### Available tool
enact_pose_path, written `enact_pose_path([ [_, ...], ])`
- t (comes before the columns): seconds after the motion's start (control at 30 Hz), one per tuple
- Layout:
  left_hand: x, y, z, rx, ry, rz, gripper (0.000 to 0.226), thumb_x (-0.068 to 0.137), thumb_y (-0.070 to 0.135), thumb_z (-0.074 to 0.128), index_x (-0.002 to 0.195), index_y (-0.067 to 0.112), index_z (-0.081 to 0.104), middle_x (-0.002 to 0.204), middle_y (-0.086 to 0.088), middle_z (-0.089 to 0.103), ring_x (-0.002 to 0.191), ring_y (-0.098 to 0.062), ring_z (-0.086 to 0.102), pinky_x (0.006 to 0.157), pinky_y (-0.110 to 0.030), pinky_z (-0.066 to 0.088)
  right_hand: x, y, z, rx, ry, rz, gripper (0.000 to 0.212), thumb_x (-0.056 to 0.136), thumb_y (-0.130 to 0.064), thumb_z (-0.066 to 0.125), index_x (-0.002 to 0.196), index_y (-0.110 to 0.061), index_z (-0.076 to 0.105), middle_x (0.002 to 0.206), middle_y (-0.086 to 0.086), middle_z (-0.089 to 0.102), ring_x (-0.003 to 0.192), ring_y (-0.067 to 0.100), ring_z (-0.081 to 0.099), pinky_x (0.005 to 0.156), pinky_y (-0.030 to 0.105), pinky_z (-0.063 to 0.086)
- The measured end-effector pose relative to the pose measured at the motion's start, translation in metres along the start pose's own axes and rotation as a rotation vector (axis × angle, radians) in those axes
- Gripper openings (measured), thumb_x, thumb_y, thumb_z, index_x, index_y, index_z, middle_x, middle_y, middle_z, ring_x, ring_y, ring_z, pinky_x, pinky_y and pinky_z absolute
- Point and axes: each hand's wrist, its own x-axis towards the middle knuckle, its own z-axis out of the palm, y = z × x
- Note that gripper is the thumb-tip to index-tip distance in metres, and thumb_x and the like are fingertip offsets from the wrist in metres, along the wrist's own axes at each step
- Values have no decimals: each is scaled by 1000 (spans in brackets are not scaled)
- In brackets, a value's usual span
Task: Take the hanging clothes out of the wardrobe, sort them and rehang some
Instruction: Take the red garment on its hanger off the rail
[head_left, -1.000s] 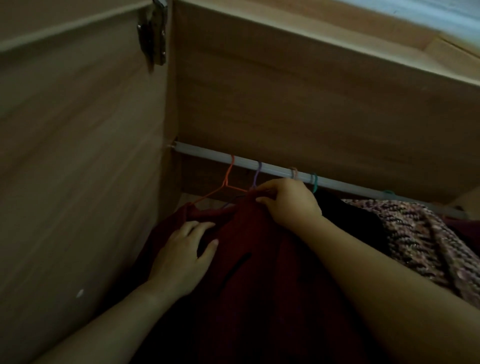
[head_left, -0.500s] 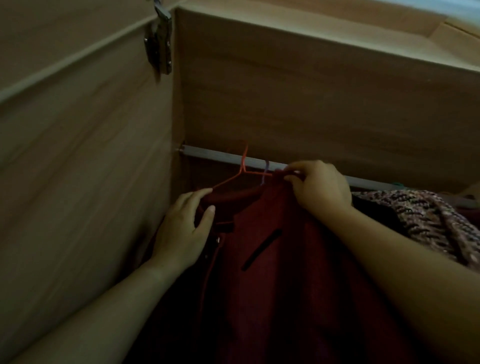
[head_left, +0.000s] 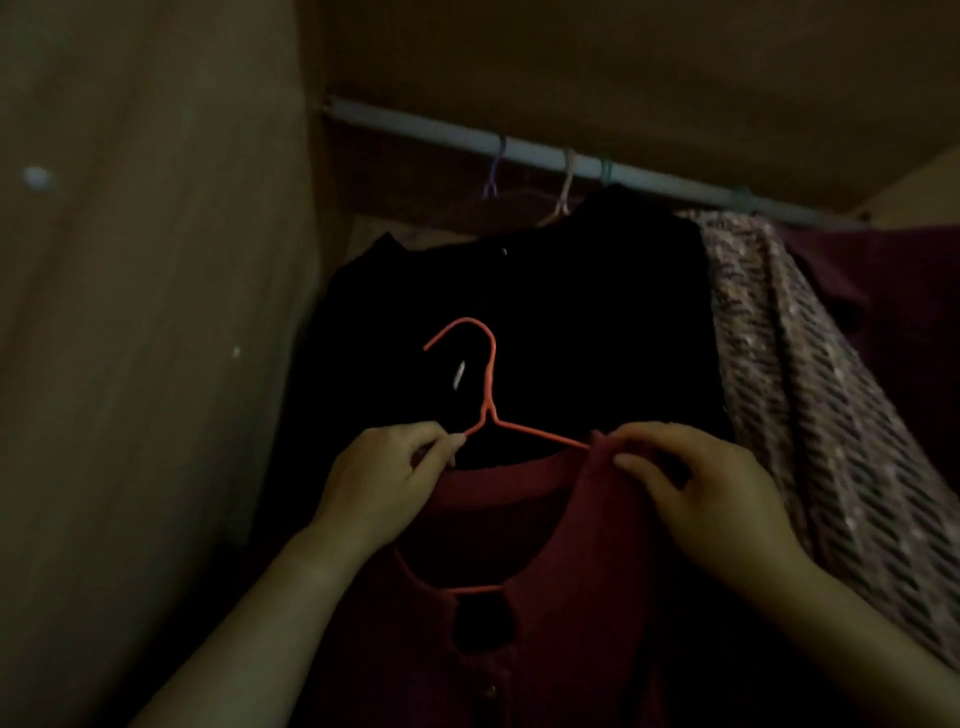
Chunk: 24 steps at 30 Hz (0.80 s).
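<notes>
Centre: orange hanger (head_left: 488, 384) off rail (head_left: 545, 153), hook free; red garment (head_left: 545, 649) hangs from it toward 6 o'clock. Grip: left hand (head_left: 384, 478) pinches hanger's left arm, right hand (head_left: 696, 488) pinches red garment's shoulder over hanger's right arm, likely to keep it level and stop it slipping. Inside wardrobe (head_left: 156, 312): black garment (head_left: 545, 312) at 12 o'clock, patterned garment (head_left: 810, 389) at 3 o'clock, both on rail.

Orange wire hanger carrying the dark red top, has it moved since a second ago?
Yes: the orange wire hanger is off the pale wardrobe rail, now well below it.
</notes>
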Motion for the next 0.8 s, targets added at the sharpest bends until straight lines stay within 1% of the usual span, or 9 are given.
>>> enact_pose_path([
  [0.1, -55, 25, 13, 2, 33, -30, 30, 84, 50, 47, 71, 32, 68, 68, 17, 65, 66, -1, 61, 56, -28, 49, -59, -6, -11, -52, -166, -31, 24, 88, -44, 45, 109, -37, 54, 102, -15, 59, 90, 4, 58, 74, 30, 52],
  [0.17, -85, 41, 17, 10, 47, -16, 30, 84, 49, 49, 77, 30, 71, 72, 15, 67, 68, -1, 62, 55, -31, 53, -92, -11, -18, -77, -190, -23, 33, 88, -51, 39, 114, -35, 53, 105, -17, 55, 90, 1, 55, 72, 24, 49],
  [0.27, -126, 62, 19, 65, 51, 20, 36, 85, 52, 44, 76, 29, 71, 69, 14, 66, 63, -3, 61, 48, -32, 51, -138, -18, -29, -111, -149, 21, 34, 90, -53, 39, 113, -33, 56, 101, -19, 52, 83, 1, 54, 64, 17, 46],
  [0.37, -161, 84, 16, 115, 50, 40, 36, 87, 50, 44, 75, 27, 71, 62, 12, 62, 56, -7, 59, 41, -29, 47, -177, -28, -44, -128, -75, 87, 31, 89, -47, 41, 106, -31, 63, 92, -15, 59, 74, 4, 57, 56, 24, 50],
  [0.4, -170, 93, 14, 118, 44, 43, 35, 87, 49, 46, 75, 27, 71, 60, 12, 60, 55, -7, 58, 40, -28, 46, -188, -32, -53, -130, -54, 106, 30, 90, -46, 43, 104, -30, 65, 89, -14, 60, 73, 4, 57, 56, 24, 49],
  [0.47, -186, 113, 10, 101, 18, 55, 32, 87, 47, 48, 76, 28, 71, 60, 12, 60, 54, -6, 57, 40, -25, 44, -210, -39, -73, -142, -35, 140, 27, 90, -44, 46, 101, -30, 66, 86, -14, 60, 71, 2, 56, 56, 19, 45],
  [0.53, -202, 135, 7, 72, -22, 62, 29, 86, 47, 49, 78, 29, 71, 62, 12, 62, 57, -6, 59, 42, -26, 46, -234, -44, -94, -159, -42, 185, 27, 89, -45, 47, 100, -29, 67, 83, -15, 59, 68, 1, 55, 55, 17, 43],
  [0.67, -240, 194, 2, 27, -125, 30, 30, 84, 49, 48, 78, 31, 70, 66, 12, 65, 62, -9, 62, 46, -30, 49, -287, -55, -147, -148, -51, 329, 31, 87, -48, 50, 98, -28, 69, 84, -14, 64, 69, 4, 61, 60, 28, 51],
  [0.8, -287, 264, -8, -51, -223, 30, 26, 83, 46, 53, 77, 28, 70, 69, 10, 65, 64, -13, 63, 49, -32, 49, -348, -78, -216, -76, -32, 484, 29, 84, -47, 55, 95, -25, 71, 85, -14, 66, 78, 1, 62, 71, 23, 49],
])
